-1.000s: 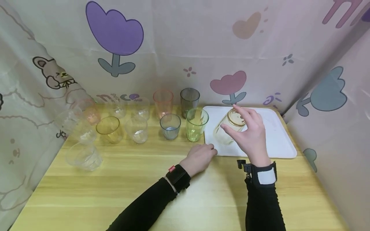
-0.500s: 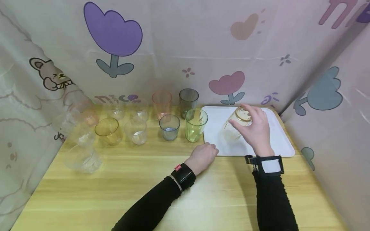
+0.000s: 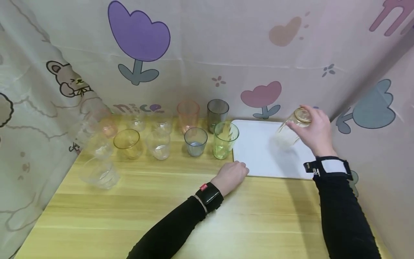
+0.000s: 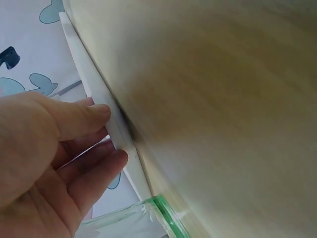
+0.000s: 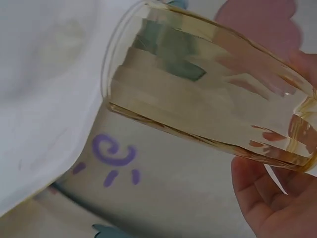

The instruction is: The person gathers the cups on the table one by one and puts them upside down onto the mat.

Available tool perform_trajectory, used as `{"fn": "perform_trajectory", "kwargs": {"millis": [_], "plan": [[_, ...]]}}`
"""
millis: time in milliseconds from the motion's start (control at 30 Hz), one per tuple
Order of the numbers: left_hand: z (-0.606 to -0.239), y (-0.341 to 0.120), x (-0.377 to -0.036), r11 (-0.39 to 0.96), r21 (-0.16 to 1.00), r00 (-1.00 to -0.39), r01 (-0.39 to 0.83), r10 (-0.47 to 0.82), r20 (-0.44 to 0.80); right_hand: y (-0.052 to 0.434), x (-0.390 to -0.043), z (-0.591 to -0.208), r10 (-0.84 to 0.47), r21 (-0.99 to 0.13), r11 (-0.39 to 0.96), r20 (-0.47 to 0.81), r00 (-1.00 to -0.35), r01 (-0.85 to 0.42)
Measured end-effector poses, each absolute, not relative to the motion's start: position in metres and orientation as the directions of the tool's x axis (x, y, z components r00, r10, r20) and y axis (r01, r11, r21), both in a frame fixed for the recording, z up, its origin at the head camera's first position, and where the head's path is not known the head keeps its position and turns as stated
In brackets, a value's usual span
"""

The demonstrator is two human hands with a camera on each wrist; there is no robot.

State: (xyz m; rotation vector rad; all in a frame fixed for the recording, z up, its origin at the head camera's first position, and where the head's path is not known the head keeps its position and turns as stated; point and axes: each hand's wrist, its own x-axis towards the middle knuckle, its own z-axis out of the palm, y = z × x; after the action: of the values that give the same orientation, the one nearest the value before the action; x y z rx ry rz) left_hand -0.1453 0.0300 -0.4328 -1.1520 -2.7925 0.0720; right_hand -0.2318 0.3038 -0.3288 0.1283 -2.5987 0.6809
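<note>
My right hand (image 3: 318, 131) holds a pale amber drinking glass (image 3: 292, 127) by its base end, thumb on one side and fingers on the other. The glass (image 5: 208, 84) is upside down and tilted, its mouth toward the white tray (image 3: 258, 151). In the right wrist view, the rim overlaps the tray's surface; whether they touch I cannot tell. At the tray's front left corner, my left hand (image 3: 231, 176) pinches the edge, and in the left wrist view thumb and fingertips meet the tray's rim (image 4: 116, 124).
Close to the tray's left side stands a green glass (image 3: 223, 142). Farther left are a grey-blue glass (image 3: 195, 142), a dark grey one (image 3: 217, 115), a pink one (image 3: 188, 117), an amber one (image 3: 127, 144) and several clear ones. A patterned curtain (image 3: 194, 46) rises behind the table.
My right hand has carried the amber glass rightward over the tray, toward its far right part. The left hand stays at the tray's front left corner.
</note>
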Motion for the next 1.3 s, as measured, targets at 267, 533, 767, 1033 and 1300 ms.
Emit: {"fn": "perform_trajectory", "kwargs": {"millis": [267,533,767,1033,1300], "plan": [[-0.431,0.030,-0.145,0.721,-0.080,-0.717,0.689,0.693,0.078,0.339,-0.258,-0.330,0.098,-0.456,0.887,0.342,-0.935,-0.074],[-0.434,0.030,-0.143,0.714,-0.092,-0.710,0.695,0.700,0.069,0.369,-0.280,-0.338,0.222,-0.570,0.818,0.201,-0.954,0.071],[-0.433,0.031,-0.146,0.717,-0.115,-0.716,0.688,0.696,0.056,0.393,-0.299,-0.350,0.270,-0.572,0.807,0.136,-0.953,0.147],[-0.434,0.034,-0.146,0.704,-0.128,-0.705,0.699,0.708,0.038,0.403,-0.305,-0.362,0.277,-0.522,0.835,0.127,-0.953,0.173],[-0.432,0.031,-0.148,0.712,-0.111,-0.714,0.693,0.700,0.033,0.406,-0.321,-0.368,0.284,-0.516,0.837,0.121,-0.951,0.184]]}}
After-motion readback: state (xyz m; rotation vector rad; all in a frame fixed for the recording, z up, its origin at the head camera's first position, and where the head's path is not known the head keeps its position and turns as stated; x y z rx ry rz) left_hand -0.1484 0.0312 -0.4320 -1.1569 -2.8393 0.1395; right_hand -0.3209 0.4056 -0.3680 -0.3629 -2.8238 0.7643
